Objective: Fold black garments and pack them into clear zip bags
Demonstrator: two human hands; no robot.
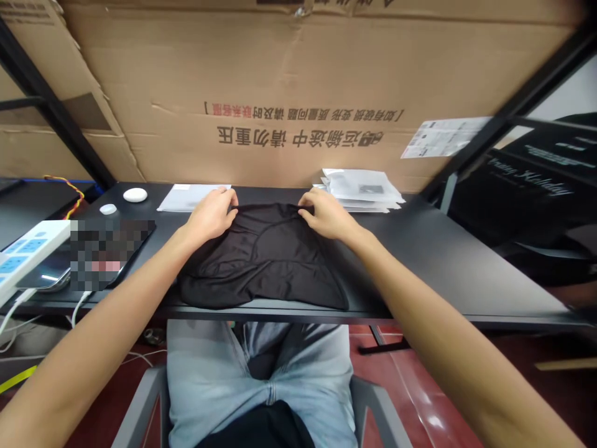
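A piece of black cloth (275, 255), perhaps a garment, lies spread on the black table (448, 267), with creases across it and its near edge close to the table's front. My left hand (212, 214) pinches its far left corner between thumb and fingers. At the far right corner, my right hand (324, 211) grips the cloth in the same way. Both forearms reach in from the bottom of the view. The exact fold of cloth between the fingertips is partly hidden.
Behind the table stands a large cardboard sheet (298, 74). Flat translucent packets (364, 190) lie at the back right, another packet (184, 198) at the back left. A white power strip (28, 252), phones (46, 274) and a white oval case (135, 195) occupy the left side.
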